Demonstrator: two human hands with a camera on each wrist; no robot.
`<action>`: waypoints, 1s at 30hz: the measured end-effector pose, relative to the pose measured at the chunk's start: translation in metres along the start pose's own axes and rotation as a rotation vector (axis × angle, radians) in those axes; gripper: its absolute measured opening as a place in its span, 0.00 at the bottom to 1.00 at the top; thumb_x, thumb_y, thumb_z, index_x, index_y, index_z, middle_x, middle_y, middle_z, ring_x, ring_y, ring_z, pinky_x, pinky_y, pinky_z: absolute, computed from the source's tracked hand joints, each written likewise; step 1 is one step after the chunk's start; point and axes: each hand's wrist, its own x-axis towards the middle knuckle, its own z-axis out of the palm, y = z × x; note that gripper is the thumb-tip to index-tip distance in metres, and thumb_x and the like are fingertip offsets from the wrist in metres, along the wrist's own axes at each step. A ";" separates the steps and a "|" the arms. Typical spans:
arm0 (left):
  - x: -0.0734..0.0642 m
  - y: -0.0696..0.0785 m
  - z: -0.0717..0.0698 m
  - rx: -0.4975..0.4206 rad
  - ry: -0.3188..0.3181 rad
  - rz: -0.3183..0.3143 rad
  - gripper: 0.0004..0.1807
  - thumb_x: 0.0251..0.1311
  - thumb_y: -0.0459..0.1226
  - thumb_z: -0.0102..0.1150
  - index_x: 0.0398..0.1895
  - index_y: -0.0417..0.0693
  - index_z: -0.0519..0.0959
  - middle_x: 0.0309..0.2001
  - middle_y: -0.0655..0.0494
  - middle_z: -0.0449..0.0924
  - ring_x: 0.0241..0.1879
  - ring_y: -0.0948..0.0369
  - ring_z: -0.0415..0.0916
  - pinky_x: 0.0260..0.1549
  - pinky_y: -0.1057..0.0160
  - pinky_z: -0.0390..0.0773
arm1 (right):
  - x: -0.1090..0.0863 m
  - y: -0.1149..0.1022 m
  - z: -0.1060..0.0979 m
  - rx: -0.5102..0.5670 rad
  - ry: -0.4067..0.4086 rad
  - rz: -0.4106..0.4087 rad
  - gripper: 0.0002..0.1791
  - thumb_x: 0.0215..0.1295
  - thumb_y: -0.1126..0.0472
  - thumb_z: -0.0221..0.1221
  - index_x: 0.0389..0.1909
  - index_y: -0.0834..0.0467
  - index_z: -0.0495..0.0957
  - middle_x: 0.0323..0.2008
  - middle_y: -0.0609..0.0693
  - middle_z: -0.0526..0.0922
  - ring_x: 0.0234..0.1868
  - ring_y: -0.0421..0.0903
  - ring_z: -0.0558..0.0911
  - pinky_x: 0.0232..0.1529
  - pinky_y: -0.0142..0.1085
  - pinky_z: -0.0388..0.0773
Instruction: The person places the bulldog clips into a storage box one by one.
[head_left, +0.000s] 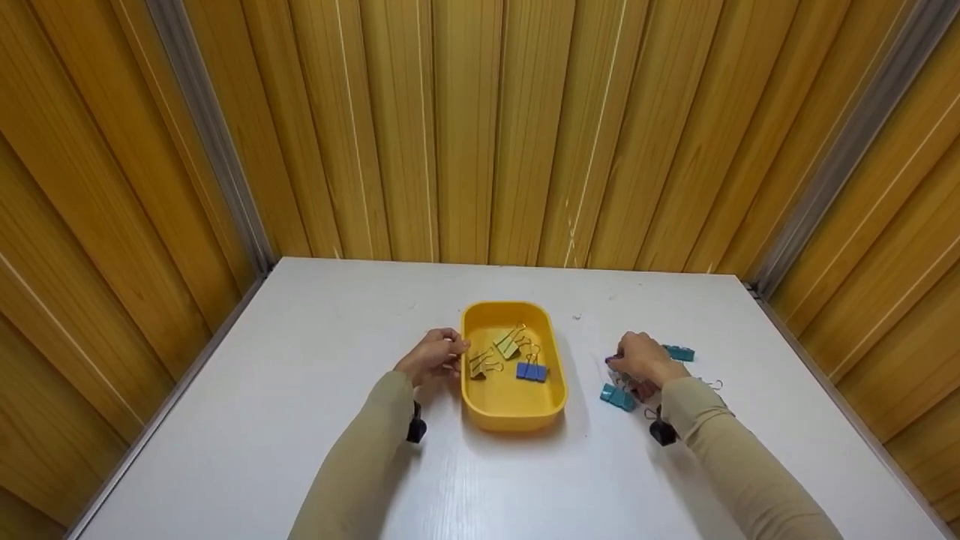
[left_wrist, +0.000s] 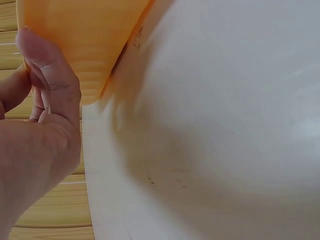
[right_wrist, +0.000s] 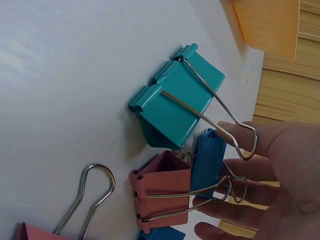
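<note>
A person's left hand (head_left: pixel 433 354) grips the near-left wall of a yellow bin (head_left: pixel 517 421), thumb at the rim, while the right hand (head_left: pixel 645 356) reaches into a cluster of binder clips on a white table (head_left: pixel 360 315). The bin sits mid-table, its long axis running from the person toward the slatted wall (head_left: pixel 465 135).

Just under the right hand's fingers is a dark blue clip (right_wrist: pixel 207 162). In the right wrist view its long axis stands nearly upright, tilted slightly, its wire handles pointing toward the palm. The fingers are spread around it; whether they pinch it cannot be told.

Beside it lies a teal clip (right_wrist: pixel 182 95), its body slanting from lower left to upper right in that view, both handles reaching toward the thumb. A pink clip (right_wrist: pixel 165 192) next to them points its handles at the fingers; part of a second pink clip (right_wrist: pixel 37 233) shows at the corner, one handle angled upward. Another teal clip (head_left: pixel 680 352) lies just right of the hand.

Inside the bin, a blue clip (head_left: pixel 531 372) lies crosswise, handles toward the far end. A green clip (head_left: pixel 507 346) points away and to the right; an olive clip (head_left: pixel 478 367) rests against the left wall.
</note>
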 end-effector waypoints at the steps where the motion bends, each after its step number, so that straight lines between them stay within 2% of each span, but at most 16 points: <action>1: 0.000 0.000 0.000 0.000 0.000 -0.001 0.07 0.66 0.38 0.55 0.37 0.45 0.68 0.30 0.52 0.75 0.24 0.61 0.72 0.24 0.66 0.77 | -0.001 0.000 0.001 0.015 0.000 0.007 0.21 0.64 0.57 0.61 0.51 0.69 0.76 0.44 0.62 0.81 0.41 0.52 0.79 0.50 0.51 0.78; 7: 0.002 -0.002 0.000 0.008 0.003 -0.024 0.07 0.65 0.37 0.55 0.37 0.45 0.68 0.32 0.51 0.75 0.25 0.60 0.73 0.23 0.67 0.77 | -0.002 0.003 0.010 0.089 0.013 0.046 0.23 0.64 0.57 0.61 0.57 0.66 0.73 0.54 0.63 0.77 0.51 0.56 0.77 0.59 0.56 0.72; 17: 0.001 -0.003 0.000 0.002 -0.015 -0.007 0.07 0.65 0.37 0.56 0.36 0.45 0.68 0.28 0.53 0.74 0.24 0.60 0.72 0.23 0.67 0.77 | 0.002 0.009 0.016 0.127 0.102 0.014 0.18 0.64 0.59 0.60 0.50 0.67 0.77 0.49 0.63 0.79 0.45 0.53 0.79 0.51 0.50 0.77; 21: 0.000 -0.004 0.000 0.006 -0.008 -0.007 0.08 0.65 0.37 0.56 0.35 0.46 0.68 0.27 0.54 0.74 0.24 0.61 0.72 0.23 0.67 0.77 | 0.003 0.008 0.015 0.140 0.119 0.008 0.20 0.63 0.61 0.61 0.52 0.68 0.76 0.50 0.64 0.79 0.42 0.52 0.79 0.49 0.48 0.78; 24: 0.001 -0.004 0.000 0.009 0.008 -0.013 0.08 0.65 0.39 0.57 0.36 0.46 0.69 0.29 0.54 0.74 0.26 0.60 0.73 0.24 0.67 0.78 | 0.005 0.006 0.012 0.162 0.135 0.017 0.23 0.63 0.61 0.60 0.57 0.68 0.72 0.53 0.65 0.77 0.45 0.54 0.79 0.52 0.50 0.77; 30: 0.003 0.000 -0.001 0.008 0.012 -0.003 0.07 0.66 0.38 0.55 0.37 0.46 0.69 0.30 0.53 0.74 0.26 0.60 0.73 0.24 0.67 0.78 | 0.008 -0.005 -0.003 0.167 0.181 0.000 0.25 0.64 0.59 0.60 0.58 0.67 0.71 0.54 0.65 0.76 0.49 0.55 0.78 0.55 0.52 0.75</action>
